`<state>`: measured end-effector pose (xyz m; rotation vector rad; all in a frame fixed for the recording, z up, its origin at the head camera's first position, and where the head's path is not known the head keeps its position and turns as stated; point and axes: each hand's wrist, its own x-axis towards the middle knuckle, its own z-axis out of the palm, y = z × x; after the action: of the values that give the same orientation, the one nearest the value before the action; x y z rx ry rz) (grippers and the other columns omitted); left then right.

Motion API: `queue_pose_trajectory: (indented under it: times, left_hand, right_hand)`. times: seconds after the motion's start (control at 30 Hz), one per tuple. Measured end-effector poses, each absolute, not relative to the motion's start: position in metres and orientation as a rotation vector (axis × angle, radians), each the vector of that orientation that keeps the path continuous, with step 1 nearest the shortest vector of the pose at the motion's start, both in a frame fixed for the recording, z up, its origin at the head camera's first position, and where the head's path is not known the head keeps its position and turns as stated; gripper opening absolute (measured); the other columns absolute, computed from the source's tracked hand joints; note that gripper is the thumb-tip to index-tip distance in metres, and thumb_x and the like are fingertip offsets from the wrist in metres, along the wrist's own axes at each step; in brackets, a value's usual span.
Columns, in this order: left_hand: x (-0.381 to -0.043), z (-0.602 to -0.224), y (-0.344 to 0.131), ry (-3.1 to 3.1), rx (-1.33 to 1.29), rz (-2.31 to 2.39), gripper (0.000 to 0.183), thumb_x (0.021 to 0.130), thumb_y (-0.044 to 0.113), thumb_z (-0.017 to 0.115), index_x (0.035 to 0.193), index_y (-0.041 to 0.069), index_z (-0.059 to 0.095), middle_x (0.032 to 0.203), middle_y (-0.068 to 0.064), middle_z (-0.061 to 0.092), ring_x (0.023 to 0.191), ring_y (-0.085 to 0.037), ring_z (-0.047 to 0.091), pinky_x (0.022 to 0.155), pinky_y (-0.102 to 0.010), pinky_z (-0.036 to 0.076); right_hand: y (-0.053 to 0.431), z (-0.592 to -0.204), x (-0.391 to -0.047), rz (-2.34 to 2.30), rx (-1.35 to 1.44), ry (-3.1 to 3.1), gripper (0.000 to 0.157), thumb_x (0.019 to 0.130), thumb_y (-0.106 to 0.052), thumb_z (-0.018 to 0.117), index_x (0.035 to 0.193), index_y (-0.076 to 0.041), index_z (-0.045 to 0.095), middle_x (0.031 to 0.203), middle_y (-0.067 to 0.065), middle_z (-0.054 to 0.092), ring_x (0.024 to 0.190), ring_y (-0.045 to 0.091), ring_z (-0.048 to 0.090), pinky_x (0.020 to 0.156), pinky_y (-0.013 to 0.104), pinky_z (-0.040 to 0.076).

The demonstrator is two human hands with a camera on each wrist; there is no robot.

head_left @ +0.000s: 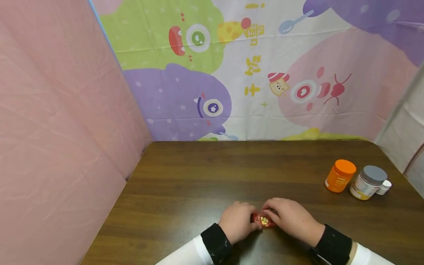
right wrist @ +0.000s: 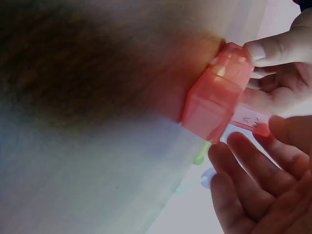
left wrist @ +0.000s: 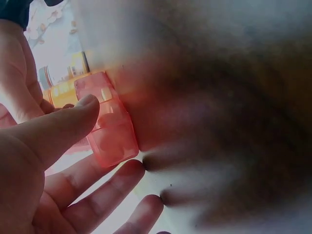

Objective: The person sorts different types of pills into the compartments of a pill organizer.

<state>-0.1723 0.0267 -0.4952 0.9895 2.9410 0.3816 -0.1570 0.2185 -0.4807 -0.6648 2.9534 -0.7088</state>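
Observation:
A small translucent red pill box (head_left: 264, 221) sits on the brown table, with yellow pills showing in it. My left hand (head_left: 236, 222) grips its left end; in the left wrist view the thumb presses the box's side and the fingers lie at its other side. From the right, my right hand (head_left: 296, 221) reaches over the box. In the right wrist view its thumb and a finger pinch a raised lid flap (right wrist: 249, 118) with dark markings, while its other fingers are spread near the box's lower corner.
On the table's (head_left: 198, 169) right side stand an orange bottle (head_left: 339, 177), a jar with a grey lid (head_left: 366, 184) and a small white bottle (head_left: 384, 187) partly behind it. A cartoon-printed cloth (head_left: 258, 110) hangs behind the far edge, a pink cloth (head_left: 63, 140) at the left.

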Motion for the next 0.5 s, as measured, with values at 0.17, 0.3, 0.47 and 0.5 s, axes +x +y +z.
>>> queue_pose_trajectory:
  times: [0.17, 0.3, 0.47, 0.5]
  left_hand:
    - [-0.1728, -0.4959, 0.0258, 2.945, 1.000, 0.399, 0.026, 0.075, 0.047, 0.079, 0.090, 0.026, 0.073, 0.077, 0.014, 0.064, 0.064, -0.005, 0.048, 0.055, -0.023, 0.042]
    - [-0.1725, -0.4960, 0.0256, 2.959, 1.015, 0.404, 0.027, 0.075, 0.045, 0.079, 0.092, 0.025, 0.074, 0.080, 0.012, 0.068, 0.066, -0.005, 0.052, 0.059, -0.025, 0.045]
    - [-0.1721, -0.4932, 0.0251, 2.950, 1.015, 0.411, 0.026, 0.075, 0.044, 0.079, 0.092, 0.025, 0.074, 0.080, 0.012, 0.069, 0.066, -0.005, 0.052, 0.061, -0.026, 0.046]
    - [-0.1720, -0.4925, 0.0250, 2.946, 1.012, 0.414, 0.025, 0.075, 0.043, 0.080, 0.091, 0.025, 0.074, 0.079, 0.013, 0.068, 0.065, -0.005, 0.051, 0.060, -0.026, 0.046]
  right_hand:
    - [0.2178, -0.4788, -0.1528, -0.709, -0.737, 2.860, 0.004, 0.092, -0.023, 0.067, 0.090, -0.020, 0.065, 0.074, -0.014, 0.056, 0.062, 0.003, 0.049, 0.056, 0.025, 0.046]
    - [0.2178, -0.4832, -0.1500, -0.660, -0.855, 2.840, 0.012, 0.091, -0.023, 0.068, 0.086, -0.021, 0.057, 0.070, -0.013, 0.050, 0.060, 0.004, 0.046, 0.054, 0.023, 0.041]
    - [0.2180, -0.4863, -0.1486, -0.637, -0.948, 2.842, 0.020, 0.090, -0.024, 0.069, 0.081, -0.023, 0.051, 0.067, -0.013, 0.045, 0.059, 0.006, 0.043, 0.054, 0.022, 0.037]
    - [0.2181, -0.4862, -0.1489, -0.641, -0.944, 2.838, 0.019, 0.090, -0.024, 0.069, 0.081, -0.023, 0.052, 0.068, -0.013, 0.045, 0.060, 0.005, 0.044, 0.054, 0.022, 0.037]
